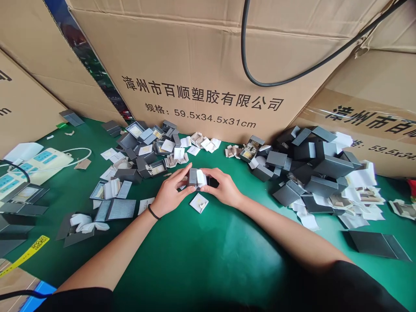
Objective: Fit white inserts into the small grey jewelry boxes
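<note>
Between both hands, just above the green tabletop [182,255], is a small dark grey box [192,177] with a white piece [201,178] at its right side. My left hand [172,190] grips the box from the left, thumb and fingers closed on it. From the right, my right hand [222,186] pinches the white piece and the box's right side; whether the white piece is still inside the box I cannot tell. Just below the hands lies a small white square card [199,203] with a pale yellowish mark.
Small grey boxes and white paper inserts lie in a heap [146,147] at back left and a larger pile [312,169] at right. A flat grey box [377,245] rests at far right. A power strip [39,167] stands left. Large cartons [195,56] wall the back; a black cable [276,84] hangs down.
</note>
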### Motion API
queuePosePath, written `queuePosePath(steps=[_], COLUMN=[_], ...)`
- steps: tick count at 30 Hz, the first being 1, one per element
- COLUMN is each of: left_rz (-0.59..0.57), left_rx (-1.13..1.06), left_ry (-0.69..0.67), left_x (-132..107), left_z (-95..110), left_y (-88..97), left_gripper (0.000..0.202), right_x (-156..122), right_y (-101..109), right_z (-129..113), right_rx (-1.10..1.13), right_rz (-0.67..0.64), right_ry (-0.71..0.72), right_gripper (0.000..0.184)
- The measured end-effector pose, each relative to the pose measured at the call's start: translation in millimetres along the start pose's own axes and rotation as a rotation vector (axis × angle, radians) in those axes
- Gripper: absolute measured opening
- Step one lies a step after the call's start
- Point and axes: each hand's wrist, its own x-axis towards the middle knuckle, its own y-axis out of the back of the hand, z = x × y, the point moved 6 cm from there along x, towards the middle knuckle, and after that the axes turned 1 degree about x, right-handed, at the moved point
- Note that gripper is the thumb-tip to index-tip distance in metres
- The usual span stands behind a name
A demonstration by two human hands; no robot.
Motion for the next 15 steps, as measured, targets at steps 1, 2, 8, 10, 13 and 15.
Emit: queuePosePath(steps=[1,2,8,10,13,15], left_rz=[0.0,-0.001,-0.001,0.009,0.019,0.017], left_rx=[-0.001,-0.003,0.005,0.023,0.047,0.059], left_ry=[0.004,0.008,0.021,0.012,0.002,0.004], left_x=[0.0,-0.1,-0.3,-0.3,0.0,0.2], left_z=[-0.6,-1.3,-0.5,2.6,5.9,6.0], left_y=[-0.1,-0.2,-0.3,-0.4,-0.7,-0.6], left_gripper=[0.068,0.069,0.069,0.068,0.068,0.068], right_x=[0.1,0.2,0.7,0.6,0.6,1.0], right_y=[-0.3,-0.6,-1.2,-0.8,-1.2,-0.6], right_z=[0.7,1.1,1.7,2.6,4.2,5.3], right_rx=[0.009,0.012,-0.036,-0.067,-0.105,-0.109], right_rz=[-0.004,-0.006,-0.016,-0.005,-0.001,0.007], right_ry=[-0.004,-0.006,-0.019,-0.021,-0.027,-0.034], right_gripper=[0.067,0.067,0.066,0.064,0.06,0.061])
